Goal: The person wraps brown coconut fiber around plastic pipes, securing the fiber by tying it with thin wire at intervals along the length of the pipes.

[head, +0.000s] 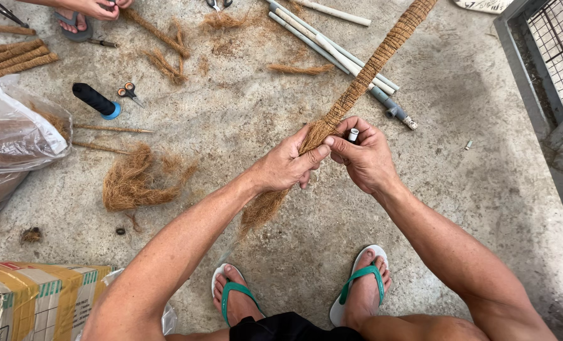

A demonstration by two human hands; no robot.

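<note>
Both hands (322, 158) on coir-wrapped pole (382, 53)

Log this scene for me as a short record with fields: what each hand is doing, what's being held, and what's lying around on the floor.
Left hand: left hand grips the coir-wrapped pole where loose fibre begins
Right hand: right hand pinches the pole beside it, with a small white spool in the fingers
Pole: runs up and away, its loose coir tail hanging below the hands
Floor left: coir pile, black thread cone, small scissors, plastic bag
Floor top: grey pipes
Another person: hand at top left
</note>
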